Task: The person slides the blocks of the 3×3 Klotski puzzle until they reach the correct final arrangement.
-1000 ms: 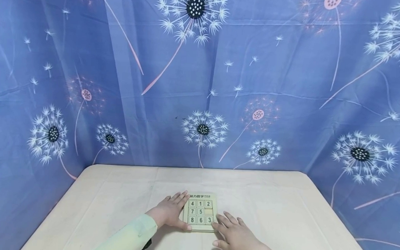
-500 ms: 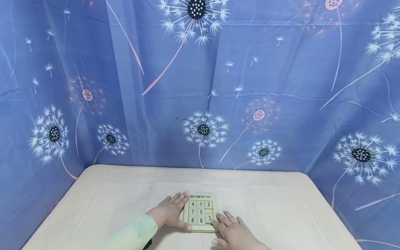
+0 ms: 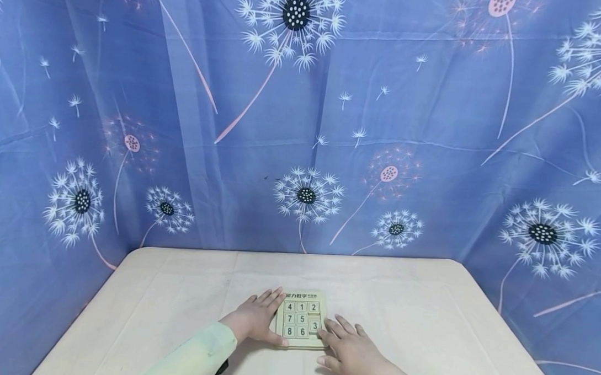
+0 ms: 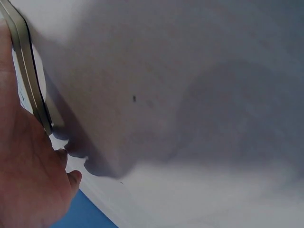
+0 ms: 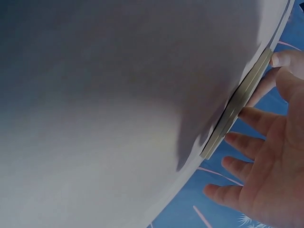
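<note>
A light green sliding number puzzle [image 3: 300, 344] lies flat on the table, its tiles numbered 1 to 8. Tile 3 [image 3: 315, 325] sits in the right column, about halfway between the middle and bottom rows. My left hand [image 3: 259, 317] holds the puzzle's left side, fingers at the upper corner and thumb at the lower corner. With its index fingertip, my right hand [image 3: 353, 352] touches tile 3 near the lower right; the other fingers are spread and relaxed. In the right wrist view the puzzle's edge [image 5: 232, 111] shows beside the right fingers.
The cream table [image 3: 178, 282] reaches back to a blue dandelion-print curtain [image 3: 250, 197], which also hangs along both sides. A black item [image 3: 219, 370] shows partly beneath the left sleeve [image 3: 195, 355].
Tile 3 has slid upward from the bottom row, under the right index fingertip. The left hand stays in place on the puzzle.
</note>
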`<state>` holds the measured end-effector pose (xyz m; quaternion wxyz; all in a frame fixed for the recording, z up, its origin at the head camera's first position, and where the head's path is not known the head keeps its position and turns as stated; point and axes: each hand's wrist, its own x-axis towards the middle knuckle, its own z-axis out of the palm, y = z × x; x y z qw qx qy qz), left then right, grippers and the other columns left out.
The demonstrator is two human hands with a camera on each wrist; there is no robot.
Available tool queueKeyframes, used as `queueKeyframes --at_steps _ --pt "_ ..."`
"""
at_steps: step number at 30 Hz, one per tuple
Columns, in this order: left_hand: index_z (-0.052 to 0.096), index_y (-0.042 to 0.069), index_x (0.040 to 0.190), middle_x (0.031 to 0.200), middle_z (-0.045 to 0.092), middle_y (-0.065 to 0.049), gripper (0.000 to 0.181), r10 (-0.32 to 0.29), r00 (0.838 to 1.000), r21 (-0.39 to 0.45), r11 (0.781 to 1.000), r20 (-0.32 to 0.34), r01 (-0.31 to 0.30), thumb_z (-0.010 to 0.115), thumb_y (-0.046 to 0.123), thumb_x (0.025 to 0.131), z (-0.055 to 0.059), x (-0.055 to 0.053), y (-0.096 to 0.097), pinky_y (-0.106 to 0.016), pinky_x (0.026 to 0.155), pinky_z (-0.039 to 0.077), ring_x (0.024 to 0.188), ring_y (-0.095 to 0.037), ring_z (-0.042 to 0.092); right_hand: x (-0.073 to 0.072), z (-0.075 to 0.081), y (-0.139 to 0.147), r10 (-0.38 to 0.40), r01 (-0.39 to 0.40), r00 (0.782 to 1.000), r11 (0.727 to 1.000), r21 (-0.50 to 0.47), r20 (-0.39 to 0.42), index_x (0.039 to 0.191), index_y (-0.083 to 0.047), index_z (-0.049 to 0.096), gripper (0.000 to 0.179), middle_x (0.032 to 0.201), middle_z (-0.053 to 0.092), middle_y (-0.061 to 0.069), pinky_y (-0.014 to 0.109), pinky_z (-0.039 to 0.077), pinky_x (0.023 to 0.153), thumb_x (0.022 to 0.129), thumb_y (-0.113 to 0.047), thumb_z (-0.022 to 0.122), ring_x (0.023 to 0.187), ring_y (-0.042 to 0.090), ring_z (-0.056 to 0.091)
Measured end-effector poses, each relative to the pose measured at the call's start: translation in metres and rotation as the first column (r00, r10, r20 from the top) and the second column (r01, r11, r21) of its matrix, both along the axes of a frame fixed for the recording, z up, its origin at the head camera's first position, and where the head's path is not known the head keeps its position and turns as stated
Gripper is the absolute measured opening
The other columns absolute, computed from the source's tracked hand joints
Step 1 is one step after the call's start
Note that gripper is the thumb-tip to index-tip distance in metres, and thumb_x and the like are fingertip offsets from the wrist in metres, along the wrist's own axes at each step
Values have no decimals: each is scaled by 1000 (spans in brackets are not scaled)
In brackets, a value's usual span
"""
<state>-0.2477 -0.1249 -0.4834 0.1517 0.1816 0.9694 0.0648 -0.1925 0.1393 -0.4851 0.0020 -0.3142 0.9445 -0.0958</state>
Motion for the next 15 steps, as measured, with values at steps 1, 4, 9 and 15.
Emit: queueKeyframes --at_steps 1,4,9,15 --pt "29 11 162 172 25 -5 114 0 1000 -1 1000 -1 0 74 74 77 0 0 0 -51 130 28 159 -29 27 0 -1 0 4 -4 1000 1000 -5 -10 138 -13 63 64 149 58 16 76 47 102 95 -60 59 139 46 51" --pt "29 11 162 172 25 -5 115 3 1000 -5 1000 -4 -3 74 73 77 0 0 0 -51 130 28 159 -29 27 -2 -3 0 4 -4 1000 1000 -14 -12 138 -12 63 64 150 57 17 76 46 103 95 -60 59 139 47 51" --pt "29 12 162 173 24 -4 115 3 1000 -8 1000 -5 -3 74 74 77 -4 -3 -1 -50 130 28 160 -28 26 -3 -1 -2 -7 7 1000 1000 0 18 140 -11 62 66 152 55 17 76 44 106 96 -60 57 142 46 49" --pt "29 11 162 173 24 -5 115 4 1000 5 1000 4 -4 75 74 76 -1 -1 -1 -51 131 27 160 -29 26 -4 1 -3 -11 11 999 1000 4 31 140 -11 62 66 152 54 18 77 44 105 96 -59 58 142 47 48"
